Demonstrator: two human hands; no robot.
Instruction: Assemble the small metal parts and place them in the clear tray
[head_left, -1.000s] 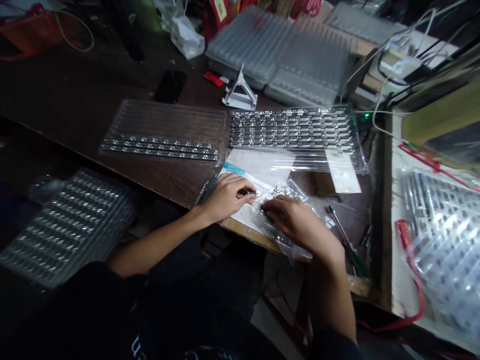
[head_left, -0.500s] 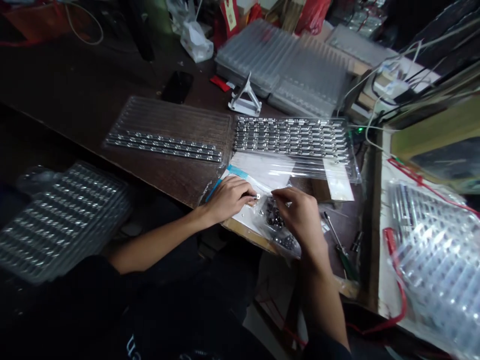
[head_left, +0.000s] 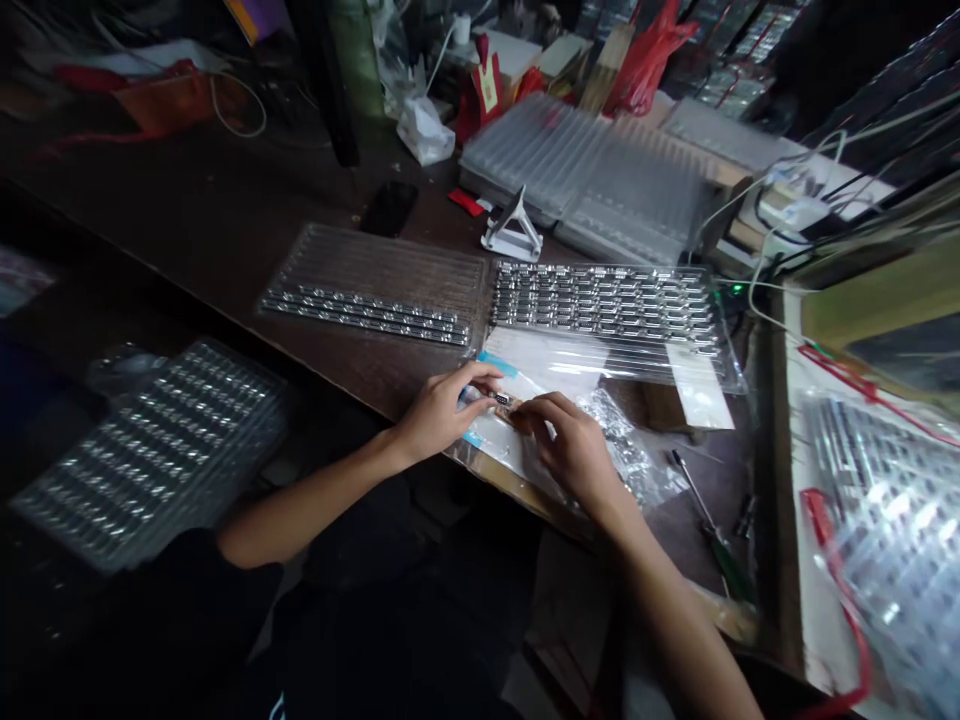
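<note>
A small metal connector (head_left: 502, 399) with dark holes in its face lies between my two hands, low over the white work surface. My left hand (head_left: 439, 415) comes from the left, thumb and curled index finger pinched at the connector's near end. From the right, my right hand (head_left: 574, 445) has its fingers bent together at the connector's other side; what sits in those fingertips is hidden. Right of it lies a clear plastic bag (head_left: 637, 455) with small shiny parts, partly covered by my right hand and wrist.
Beyond my hands are a partly filled clear tray (head_left: 375, 265) and a fuller tray of metal connectors (head_left: 600, 300). A green-handled screwdriver (head_left: 720, 550) lies at right. Stacked filled trays (head_left: 157, 450) stand low at left. A white stand (head_left: 514, 235) and phone (head_left: 390, 208) sit farther back.
My right hand has moved left from over the bag of small parts to the connector at my left fingertips. The connector's holed face now shows. The whole view has shifted slightly.
</note>
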